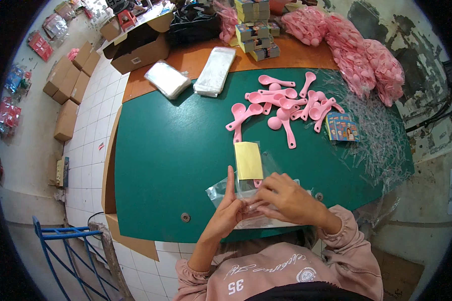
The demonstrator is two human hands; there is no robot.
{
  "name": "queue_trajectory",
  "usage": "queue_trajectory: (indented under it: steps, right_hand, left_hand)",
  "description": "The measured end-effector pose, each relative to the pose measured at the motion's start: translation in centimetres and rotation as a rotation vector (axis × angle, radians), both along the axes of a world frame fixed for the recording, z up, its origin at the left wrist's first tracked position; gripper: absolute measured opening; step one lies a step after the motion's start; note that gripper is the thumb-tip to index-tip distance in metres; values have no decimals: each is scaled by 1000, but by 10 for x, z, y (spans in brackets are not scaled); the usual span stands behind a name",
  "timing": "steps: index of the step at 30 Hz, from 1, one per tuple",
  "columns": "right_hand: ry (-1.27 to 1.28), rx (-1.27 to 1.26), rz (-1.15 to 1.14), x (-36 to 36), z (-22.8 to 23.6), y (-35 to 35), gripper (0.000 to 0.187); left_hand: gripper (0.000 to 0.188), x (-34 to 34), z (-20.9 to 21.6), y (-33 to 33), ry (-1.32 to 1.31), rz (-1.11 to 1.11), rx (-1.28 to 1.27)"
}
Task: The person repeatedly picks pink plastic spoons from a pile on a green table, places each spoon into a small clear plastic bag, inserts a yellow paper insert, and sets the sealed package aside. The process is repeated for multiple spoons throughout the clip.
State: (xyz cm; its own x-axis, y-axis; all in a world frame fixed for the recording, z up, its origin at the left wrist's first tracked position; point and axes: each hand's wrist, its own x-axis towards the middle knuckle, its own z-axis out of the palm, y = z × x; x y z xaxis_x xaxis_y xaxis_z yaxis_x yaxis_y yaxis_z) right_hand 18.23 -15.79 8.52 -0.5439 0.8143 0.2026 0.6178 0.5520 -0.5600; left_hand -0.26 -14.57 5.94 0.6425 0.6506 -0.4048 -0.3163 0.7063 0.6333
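At the near edge of the green table, a clear plastic bag (pixel 239 185) lies with a yellow card (pixel 249 160) inside it. Below the card peeks the pink end of a spoon handle (pixel 257 183). My left hand (pixel 227 214) pinches the near end of the bag, its index finger stretched straight up along the side. From the right, my right hand (pixel 292 199) has its bent fingers closed on the same end, close to the left fingertips. Just beyond the bag sits a loose pile of pink measuring spoons (pixel 281 103).
Right of the spoons lie printed cards (pixel 342 127) and many thin clear plastic strips (pixel 376 145). Stacks of clear bags (pixel 215 71), bundled cards (pixel 252 32), a cardboard box (pixel 140 54) and bags of pink spoons (pixel 351 55) line the far side. A blue metal frame (pixel 70 232) stands at left.
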Motion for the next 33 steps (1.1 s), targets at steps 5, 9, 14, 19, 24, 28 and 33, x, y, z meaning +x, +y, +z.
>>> queue_trajectory:
  steps: [5,9,14,19,24,28,33]
  right_hand:
    - [-45,76,33,-21,2,-2,22]
    - [-118,200,50,-24,-5,-6,19]
    - [28,139,107,-17,-4,-6,15]
    - [294,-274,26,39,16,0,19]
    - [-4,125,82,-3,5,-6,28]
    - [-154,254,52,-19,-1,-11,25]
    - [-240,300,25,-24,-1,-14,21]
  left_hand:
    - [74,-4,-5,-8,2,110,24]
    - [73,-2,-6,-8,-40,105,4]
    - [74,-7,-20,-8,22,42,99]
    - [75,2,-4,-6,-85,82,2]
    - [76,4,-4,-10,-6,87,-23]
    - [75,1,-12,-11,16,95,36]
    - [75,1,-8,-13,-35,116,52]
